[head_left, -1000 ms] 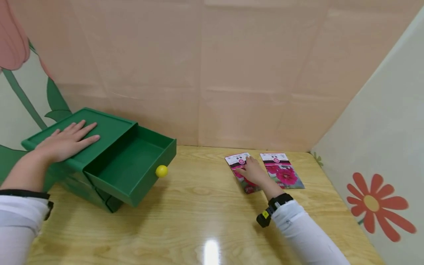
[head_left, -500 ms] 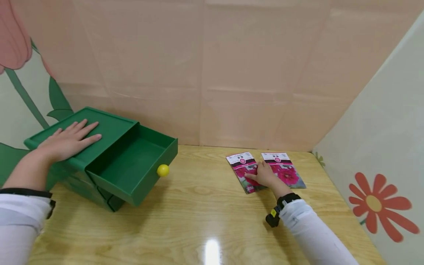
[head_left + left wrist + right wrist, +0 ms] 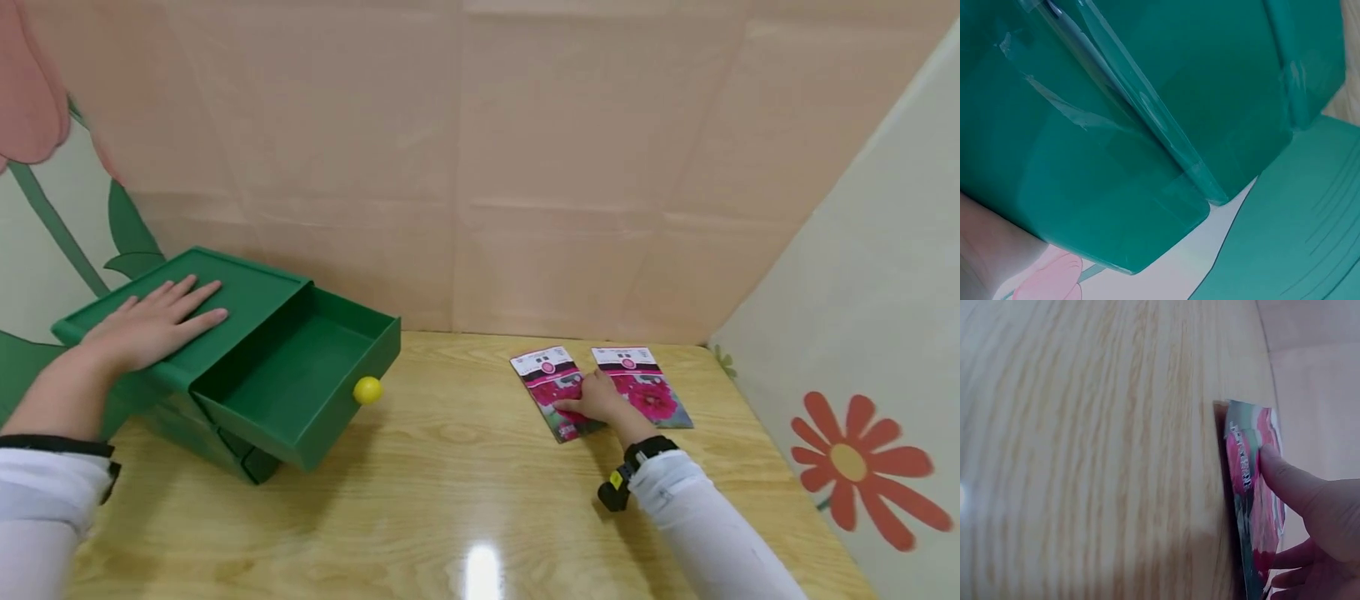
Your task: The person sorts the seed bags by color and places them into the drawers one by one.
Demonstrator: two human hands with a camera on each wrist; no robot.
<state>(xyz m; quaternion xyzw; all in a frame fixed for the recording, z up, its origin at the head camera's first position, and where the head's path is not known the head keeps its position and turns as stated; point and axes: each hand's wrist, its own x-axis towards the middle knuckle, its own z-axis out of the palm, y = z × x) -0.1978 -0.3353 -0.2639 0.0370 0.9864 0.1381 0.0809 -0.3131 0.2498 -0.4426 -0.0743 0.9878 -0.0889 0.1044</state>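
Note:
In the head view, my left hand [image 3: 153, 323] lies flat with spread fingers on top of a green drawer box [image 3: 247, 283]. Its drawer [image 3: 300, 367], with a yellow knob [image 3: 367, 390], is pulled out and holds nothing visible. At the right, my right hand [image 3: 600, 398] is on the left of two flower seed packets [image 3: 551, 385]. In the right wrist view the thumb [image 3: 1282, 472] presses that packet's face while the other fingers curl at its edge, pinching it. The second seed packet [image 3: 647, 393] lies just right of that hand.
Everything stands on a wood-grain table [image 3: 442, 467]. A pinkish covered wall [image 3: 555, 167] rises behind it, and a white wall [image 3: 885, 292] with a painted flower bounds the right side. Painted tulip and leaves [image 3: 45, 217] decorate the left wall.
My right hand has slid rightward across the left packet to its right edge, uncovering more of the printed face. The left hand, box and drawer stay where they were.

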